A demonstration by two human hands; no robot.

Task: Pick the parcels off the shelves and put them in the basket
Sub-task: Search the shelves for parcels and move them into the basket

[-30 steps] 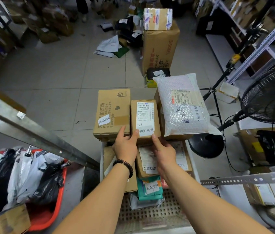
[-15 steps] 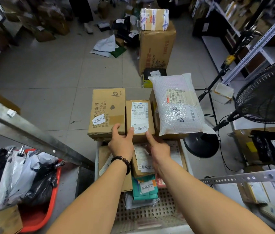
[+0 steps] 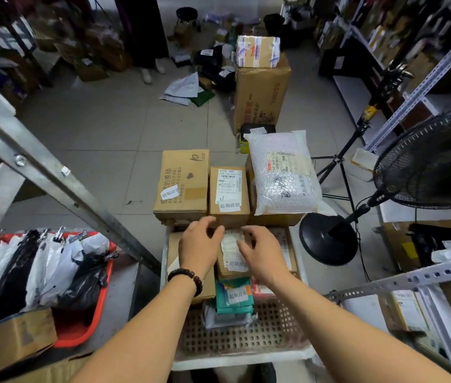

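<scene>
A perforated white basket stands below me, stacked with parcels. At its far end lie a wide brown box, a narrow brown box with a white label, and a bubble-wrap parcel on a further box. Nearer me lie a flat labelled parcel and a green parcel. My left hand and my right hand hover just short of the narrow box, fingers loosely curled, holding nothing.
A black floor fan on a round base stands to the right. A red tub of bagged parcels sits on the left shelf behind a metal upright. A tall carton stands ahead. A person's feet are at the back.
Both hands have let go of the narrow brown box and drawn back toward me. The box now rests between the wide box and the bubble-wrap parcel.
</scene>
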